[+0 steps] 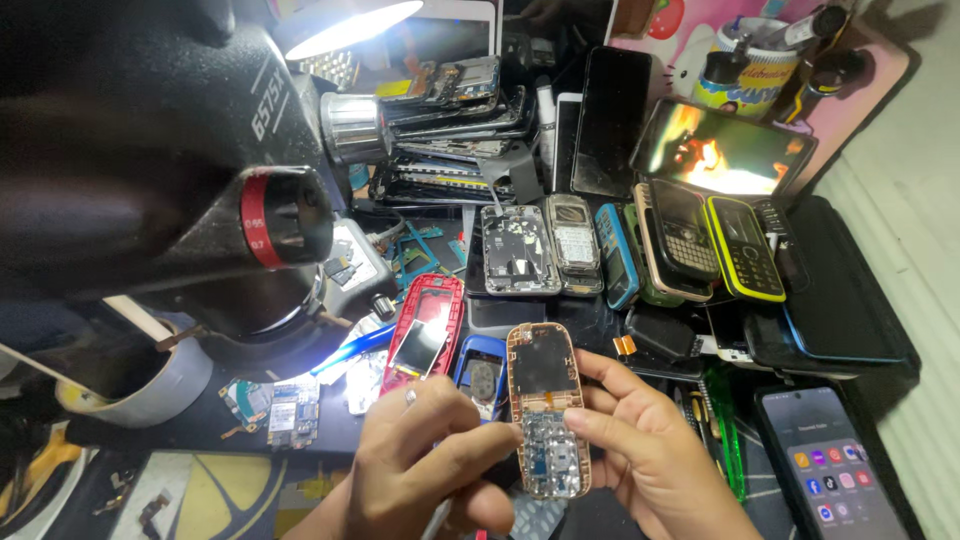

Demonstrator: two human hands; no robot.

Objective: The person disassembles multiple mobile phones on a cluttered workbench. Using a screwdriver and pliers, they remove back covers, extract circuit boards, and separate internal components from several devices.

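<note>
Stripped phone [545, 408] held low centre above a crowded tabletop [190, 425].

Gripped by its right edge in the right hand [650, 450]; left hand [420, 470] closed around a thin tool [437, 520], fingertips touching the phone's left edge. Hemmed in on the left by a microscope [170, 170], behind by a red frame [425, 330], a blue shell [482, 372] and rows of phones [680, 240]. Little open room except near the bottom edge. Lit smartphone [828, 462] at right.

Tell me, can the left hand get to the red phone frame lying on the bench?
Probably yes. The red phone frame lies just above the left hand with nothing between them. But that hand is pinching a thin tool against the opened phone that the right hand holds, so it isn't free.
</note>
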